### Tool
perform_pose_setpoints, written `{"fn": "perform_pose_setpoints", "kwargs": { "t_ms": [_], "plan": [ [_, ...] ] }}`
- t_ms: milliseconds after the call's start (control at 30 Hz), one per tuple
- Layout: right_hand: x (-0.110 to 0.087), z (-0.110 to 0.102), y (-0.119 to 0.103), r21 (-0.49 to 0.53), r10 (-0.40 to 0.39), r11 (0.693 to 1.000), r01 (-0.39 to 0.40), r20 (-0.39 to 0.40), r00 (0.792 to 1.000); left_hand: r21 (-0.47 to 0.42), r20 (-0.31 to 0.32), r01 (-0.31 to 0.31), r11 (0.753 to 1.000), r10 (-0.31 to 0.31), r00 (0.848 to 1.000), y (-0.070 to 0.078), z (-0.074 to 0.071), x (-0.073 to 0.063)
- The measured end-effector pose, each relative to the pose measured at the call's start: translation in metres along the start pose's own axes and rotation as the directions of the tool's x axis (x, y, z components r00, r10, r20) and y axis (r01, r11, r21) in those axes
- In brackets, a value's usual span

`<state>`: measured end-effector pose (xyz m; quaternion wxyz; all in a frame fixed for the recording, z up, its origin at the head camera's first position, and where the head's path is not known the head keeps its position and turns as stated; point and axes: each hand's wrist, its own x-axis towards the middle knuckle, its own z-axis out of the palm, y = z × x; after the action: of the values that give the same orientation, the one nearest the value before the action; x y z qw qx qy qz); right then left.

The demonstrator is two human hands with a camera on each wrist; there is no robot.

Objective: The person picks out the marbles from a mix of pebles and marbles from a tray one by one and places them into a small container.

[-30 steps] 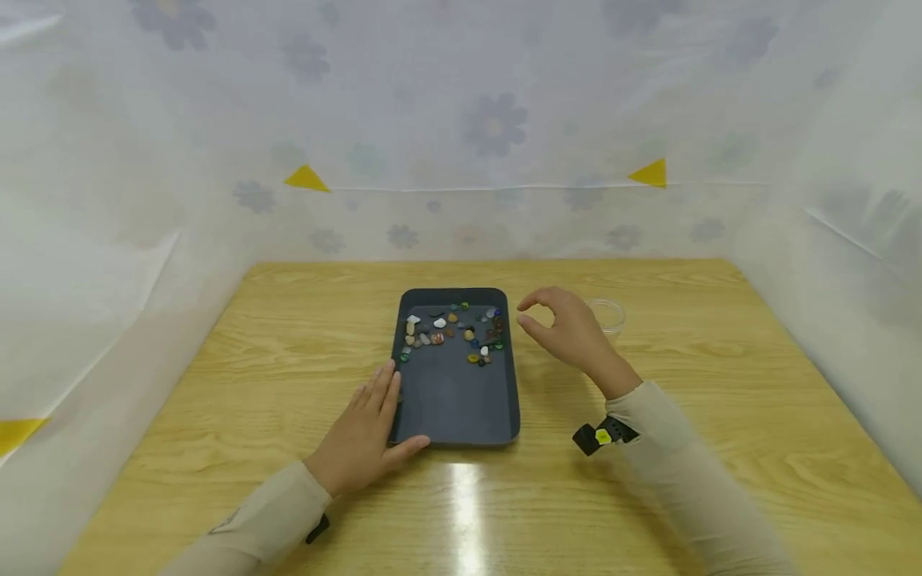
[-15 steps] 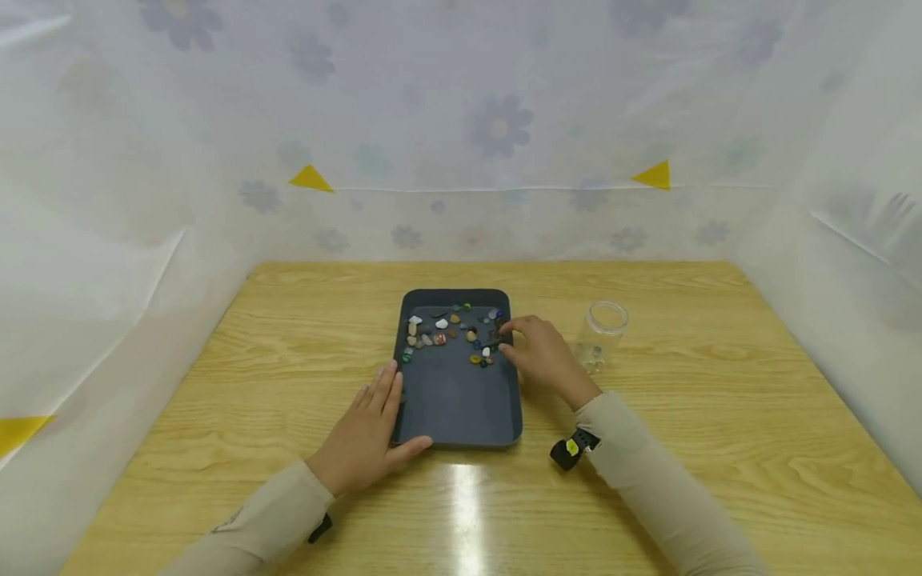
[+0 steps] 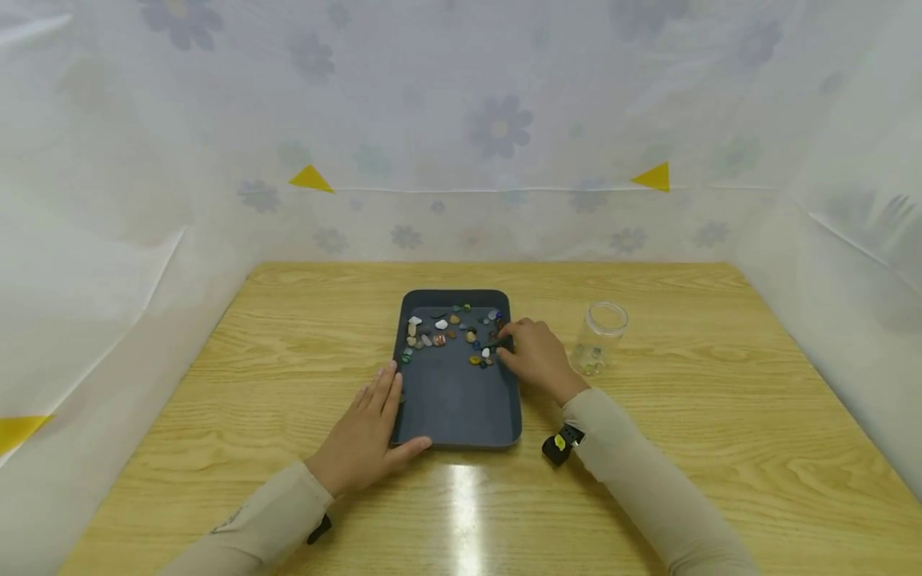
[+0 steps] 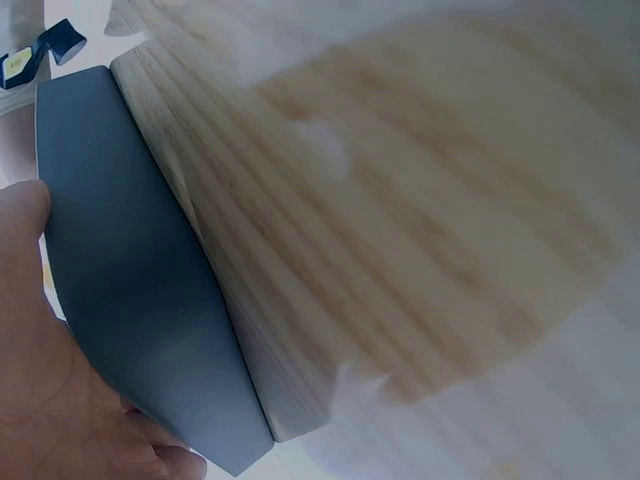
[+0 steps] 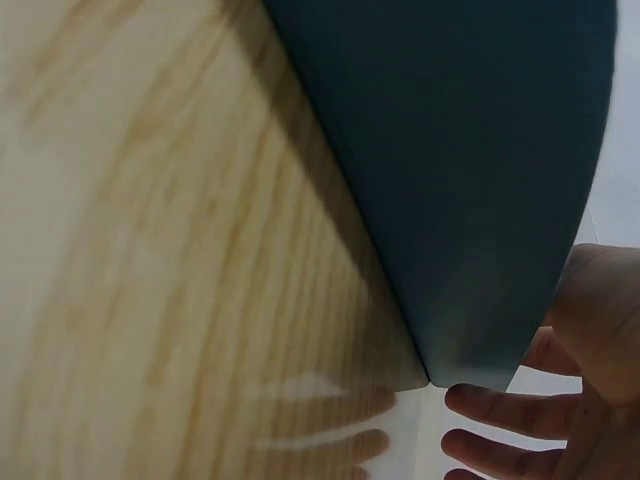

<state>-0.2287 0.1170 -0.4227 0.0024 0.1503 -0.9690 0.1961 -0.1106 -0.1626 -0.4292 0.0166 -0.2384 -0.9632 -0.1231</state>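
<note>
A dark grey tray (image 3: 457, 408) holds several small coloured stones (image 3: 441, 340) in its far half. My left hand (image 3: 363, 436) lies with straight fingers along the tray's near left wall, thumb at the front rim; the left wrist view shows this hand (image 4: 60, 400) against the tray's outer side. My right hand (image 3: 536, 356) reaches over the right rim, thumb and index finger curved around a dark green stone (image 3: 491, 346). I cannot tell whether they grip it. In the right wrist view, fingers (image 5: 510, 410) of that hand show beside the tray's outer wall (image 5: 470, 200).
A clear jar (image 3: 602, 340) with a few small stones at its bottom stands on the wooden table (image 3: 684, 360), right of the tray. White flower-patterned sheets (image 3: 497, 216) enclose the table at the back and sides, with yellow triangles (image 3: 651, 177) on them.
My right hand has moved left from in front of the jar to the tray's right side, then slightly nearer me, its fingertips at the dark green stone. My left hand stays in place.
</note>
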Motion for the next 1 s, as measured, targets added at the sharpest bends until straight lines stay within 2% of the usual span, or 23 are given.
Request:
{"fn": "perform_pose_setpoints", "kwargs": {
  "t_ms": [333, 767, 1000],
  "plan": [
    [0.007, 0.000, -0.011, -0.113, 0.126, 0.987, -0.118, 0.068, 0.990, -0.005, 0.015, 0.000, 1.000, 0.000, 1.000, 0.002, -0.002, 0.000],
    [0.010, 0.005, -0.011, -0.116, 0.107, 0.988, -0.100, 0.053, 0.993, -0.003, 0.030, 0.005, 1.000, -0.005, 1.000, -0.001, -0.002, -0.001],
    [0.008, 0.003, -0.010, -0.079, 0.108, 0.991, -0.105, 0.041, 0.993, -0.009, 0.036, 0.010, 1.000, -0.010, 0.999, 0.000, -0.002, 0.000]
  ]
}}
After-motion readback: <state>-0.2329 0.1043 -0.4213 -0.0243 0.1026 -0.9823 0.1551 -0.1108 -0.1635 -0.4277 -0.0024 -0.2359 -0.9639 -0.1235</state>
